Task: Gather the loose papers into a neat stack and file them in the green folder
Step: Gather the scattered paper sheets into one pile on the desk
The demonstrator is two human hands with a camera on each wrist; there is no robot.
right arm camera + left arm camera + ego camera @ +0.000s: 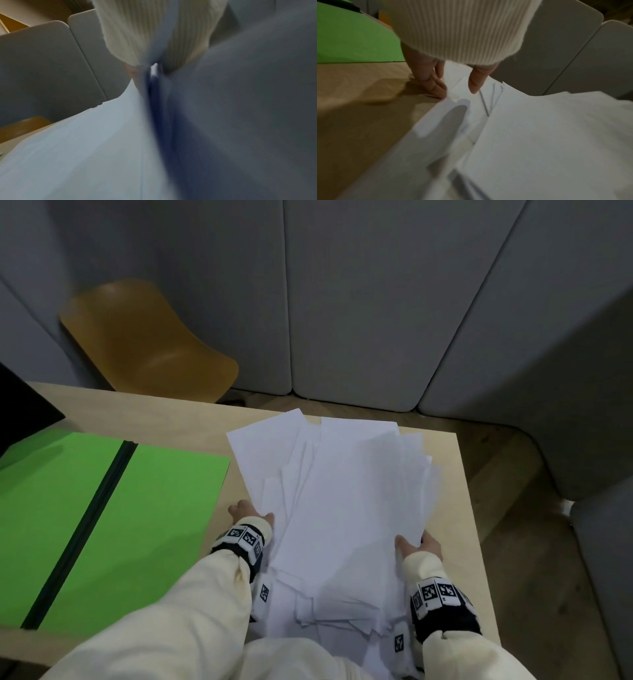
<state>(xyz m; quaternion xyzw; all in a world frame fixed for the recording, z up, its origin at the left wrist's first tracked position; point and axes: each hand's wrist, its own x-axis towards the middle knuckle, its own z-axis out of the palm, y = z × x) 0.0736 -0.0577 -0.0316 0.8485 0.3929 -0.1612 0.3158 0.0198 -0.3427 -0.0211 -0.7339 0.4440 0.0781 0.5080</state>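
Papers (339, 508) between L hand (248, 513), R hand (416, 546); grip unclear.

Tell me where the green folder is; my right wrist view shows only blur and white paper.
Observer: The green folder lies open on the table, left of the papers.
Operator: Are the papers squared up?
Observer: No. They are fanned, with corners sticking out at both the far and near ends.
Operator: What is the left hand doing?
Observer: The left hand is at the pile's left edge, its fingers down on the table against the sheets and its thumb above them.
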